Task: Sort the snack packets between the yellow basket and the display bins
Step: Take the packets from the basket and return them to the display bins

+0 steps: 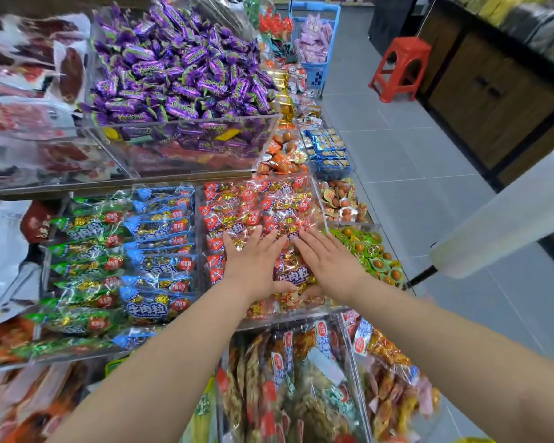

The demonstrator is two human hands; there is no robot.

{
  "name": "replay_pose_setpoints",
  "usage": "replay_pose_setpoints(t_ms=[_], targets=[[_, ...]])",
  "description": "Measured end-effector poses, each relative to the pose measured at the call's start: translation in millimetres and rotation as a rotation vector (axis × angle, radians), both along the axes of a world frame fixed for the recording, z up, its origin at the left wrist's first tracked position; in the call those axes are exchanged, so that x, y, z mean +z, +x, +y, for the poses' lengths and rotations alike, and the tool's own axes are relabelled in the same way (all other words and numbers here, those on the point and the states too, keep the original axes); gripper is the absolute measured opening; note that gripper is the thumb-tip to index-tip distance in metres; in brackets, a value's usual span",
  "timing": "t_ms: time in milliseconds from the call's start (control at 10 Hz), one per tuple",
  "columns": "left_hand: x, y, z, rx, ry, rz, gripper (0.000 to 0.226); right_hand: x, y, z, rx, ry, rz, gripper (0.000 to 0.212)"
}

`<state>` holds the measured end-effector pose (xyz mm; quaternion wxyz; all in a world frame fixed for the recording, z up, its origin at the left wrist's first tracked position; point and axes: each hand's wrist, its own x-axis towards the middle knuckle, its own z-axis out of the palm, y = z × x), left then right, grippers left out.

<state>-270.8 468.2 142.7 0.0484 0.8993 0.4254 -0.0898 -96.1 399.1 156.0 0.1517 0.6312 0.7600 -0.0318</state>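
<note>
While both arms reach forward, the left hand (pixel 253 260) and right hand (pixel 328 263) lie flat, fingers spread, on the red packets (pixel 266 212) heaped in a clear bin (pixel 320 203). Thumbs tuck under one red packet (pixel 293 276) between the hands, its front printed with 牛肉粒 in white characters; whether it is lifted off the pile cannot be told.

Left of that red bin, blue packets (pixel 160 247) carry the same 牛肉粒 lettering with small Latin text below, too blurred to read, and a red round badge. Farther left of the red bin lie green packets (pixel 84 260) of the same design.

Behind the red bin, a raised clear bin holds purple candies (pixel 179 71) with gold script that cannot be read with certainty. Right of the red bin sit small egg-shaped snacks in orange (pixel 343 203) and green wrappers (pixel 371 254). Nearer than the red bin stand tall bags (pixel 288 378) with red and blue labels, illegible. Far beyond the red bin on the floor stand a red stool (pixel 400 68) and a blue cart (pixel 315 46).
</note>
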Motion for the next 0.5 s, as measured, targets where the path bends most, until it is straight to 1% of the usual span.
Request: replay_pose_setpoints(t_ms=[100, 200, 300, 400, 500], targets=[[1, 3, 2, 0.022, -0.004, 0.010, 0.106, 1, -6, 13, -0.053, -0.027, -0.030, 0.117], [-1, 4, 1, 0.038, 0.023, -0.002, 0.107, 0, -6, 12, -0.096, -0.045, 0.050, 0.118], [3, 0, 0, 0.031, -0.039, -0.070, 0.103, 2, -4, 6, -0.119, -0.041, 0.115, 0.117], [20, -12, -10, 0.123, -0.194, -0.531, 0.082, 5, -2, -15, -0.190, 0.126, 0.352, 0.098], [38, -31, -35, 0.299, -0.260, -0.917, 0.040, 4, 0, -48, -0.272, 0.317, 0.594, 0.072]])
